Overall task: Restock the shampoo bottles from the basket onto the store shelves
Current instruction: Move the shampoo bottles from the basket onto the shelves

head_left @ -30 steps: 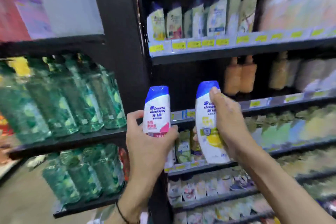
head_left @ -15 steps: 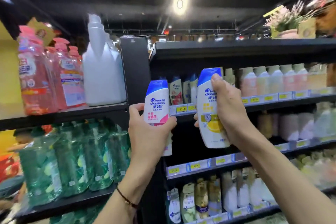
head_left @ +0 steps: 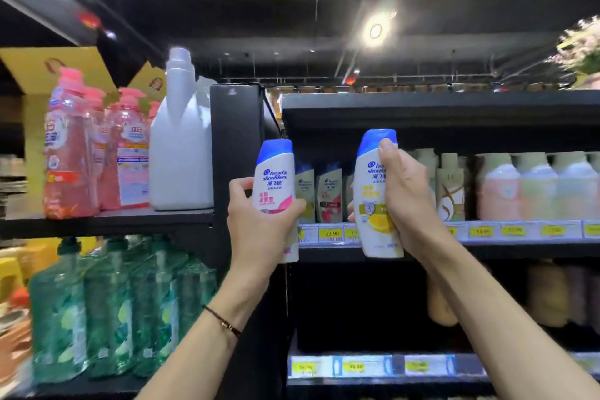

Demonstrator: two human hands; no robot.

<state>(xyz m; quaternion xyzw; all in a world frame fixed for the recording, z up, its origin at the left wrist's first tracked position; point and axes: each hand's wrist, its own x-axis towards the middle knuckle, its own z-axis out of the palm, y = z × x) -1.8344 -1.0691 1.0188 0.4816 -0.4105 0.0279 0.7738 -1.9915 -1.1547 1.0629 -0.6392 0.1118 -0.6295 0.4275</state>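
Bottles [head_left: 276, 178] [head_left: 370, 204] higher, upright in both hands [head_left: 259, 230] [head_left: 409, 201]

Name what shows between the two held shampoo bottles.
In the head view, small shelved bottles and a yellow price tag show between the pink-label bottle and yellow-label bottle.

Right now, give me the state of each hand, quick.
Left hand: closed around the pink-label shampoo bottle, held upright.
Right hand: closed around the yellow-label shampoo bottle, held upright.
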